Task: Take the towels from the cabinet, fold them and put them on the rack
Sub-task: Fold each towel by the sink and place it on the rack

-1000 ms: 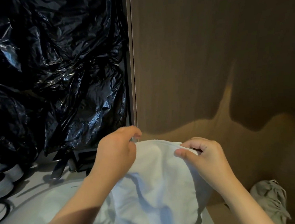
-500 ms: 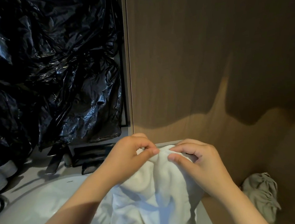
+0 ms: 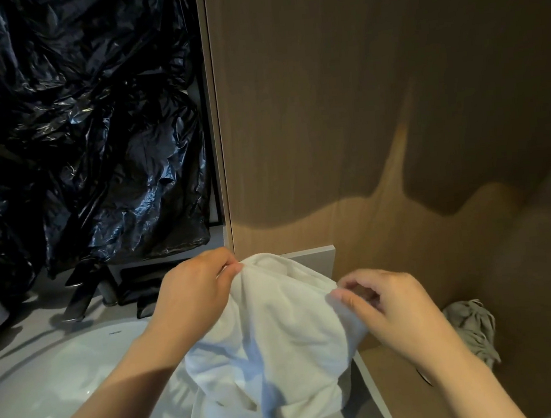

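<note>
A white towel (image 3: 273, 349) hangs bunched in front of me over the grey countertop (image 3: 318, 255). My left hand (image 3: 195, 292) pinches its upper edge at the top left. My right hand (image 3: 389, 309) pinches the edge on the right side, a hand's width away from the left. The cloth sags in loose folds between and below both hands. A crumpled grey towel (image 3: 474, 328) lies low inside the wooden cabinet (image 3: 394, 131) at the right.
A white basin (image 3: 49, 375) sits in the countertop at lower left, partly under the towel. Black plastic sheeting (image 3: 77, 126) fills the upper left. Dark fittings (image 3: 88, 292) stand behind the basin. No rack is in view.
My hands, which were close together at the towel's top half a second ago, have moved apart. The right hand slid right and down along the edge, spreading the cloth.
</note>
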`<action>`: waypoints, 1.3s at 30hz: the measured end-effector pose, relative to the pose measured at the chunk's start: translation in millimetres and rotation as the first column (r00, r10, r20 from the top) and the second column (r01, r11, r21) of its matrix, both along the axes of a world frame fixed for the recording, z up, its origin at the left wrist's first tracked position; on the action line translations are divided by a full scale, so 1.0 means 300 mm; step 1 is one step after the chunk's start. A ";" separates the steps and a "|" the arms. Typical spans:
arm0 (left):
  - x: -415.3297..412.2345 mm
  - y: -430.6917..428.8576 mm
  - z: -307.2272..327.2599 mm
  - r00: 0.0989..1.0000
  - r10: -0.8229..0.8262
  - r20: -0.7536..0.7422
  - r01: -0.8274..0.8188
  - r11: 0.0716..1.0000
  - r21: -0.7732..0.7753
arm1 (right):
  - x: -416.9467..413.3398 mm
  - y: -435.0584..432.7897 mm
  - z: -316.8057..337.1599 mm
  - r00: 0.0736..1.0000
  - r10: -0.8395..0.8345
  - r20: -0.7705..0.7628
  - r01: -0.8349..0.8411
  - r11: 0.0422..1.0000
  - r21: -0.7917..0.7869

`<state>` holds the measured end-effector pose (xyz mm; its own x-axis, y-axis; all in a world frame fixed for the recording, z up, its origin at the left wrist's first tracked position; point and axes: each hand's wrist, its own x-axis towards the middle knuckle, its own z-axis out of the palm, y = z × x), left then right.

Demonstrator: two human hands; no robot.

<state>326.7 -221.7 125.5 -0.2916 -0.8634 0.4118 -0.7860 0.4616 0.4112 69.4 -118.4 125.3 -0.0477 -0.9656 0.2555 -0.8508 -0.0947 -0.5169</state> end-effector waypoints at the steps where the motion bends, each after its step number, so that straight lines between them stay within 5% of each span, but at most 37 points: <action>1: 0.002 0.002 -0.001 1.000 -0.007 -0.012 0.006 1.000 -0.016 | -0.002 -0.001 0.000 0.999 -0.027 0.039 0.027 1.000 0.009; 7: 0.001 -0.003 -0.006 0.999 -0.033 -0.013 0.032 0.998 -0.053 | -0.001 -0.010 -0.005 0.991 -0.035 0.132 0.026 0.997 0.069; 10: 0.013 -0.018 0.003 0.999 -0.047 -0.018 0.046 0.997 -0.063 | -0.008 -0.007 0.000 0.999 0.021 0.033 -0.024 0.995 0.094; 21: 0.051 -0.083 0.236 0.948 -0.298 -0.108 0.305 0.951 0.053 | -0.091 -0.102 0.259 0.939 -0.139 -0.315 0.028 0.943 -0.332; 32: 0.037 -0.110 0.329 0.997 -0.062 0.038 0.068 0.984 -0.166 | -0.099 -0.094 0.363 0.995 -0.014 -0.097 -0.037 0.866 -0.499; 35: 0.030 -0.122 0.287 0.982 -0.104 0.155 0.116 0.991 -0.068 | -0.079 -0.119 0.323 1.000 0.020 0.014 -0.011 0.882 -0.471; 39: 0.044 -0.128 0.203 0.973 -0.216 0.079 0.209 0.974 0.090 | -0.107 -0.133 0.261 0.989 0.030 0.148 0.037 0.901 -0.433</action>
<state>339.9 -260.0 186.5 -0.5039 -0.8070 0.3079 -0.7082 0.5901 0.3875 37.3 -158.4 203.4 -0.1207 -0.7604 0.6382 -0.7691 -0.3348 -0.5444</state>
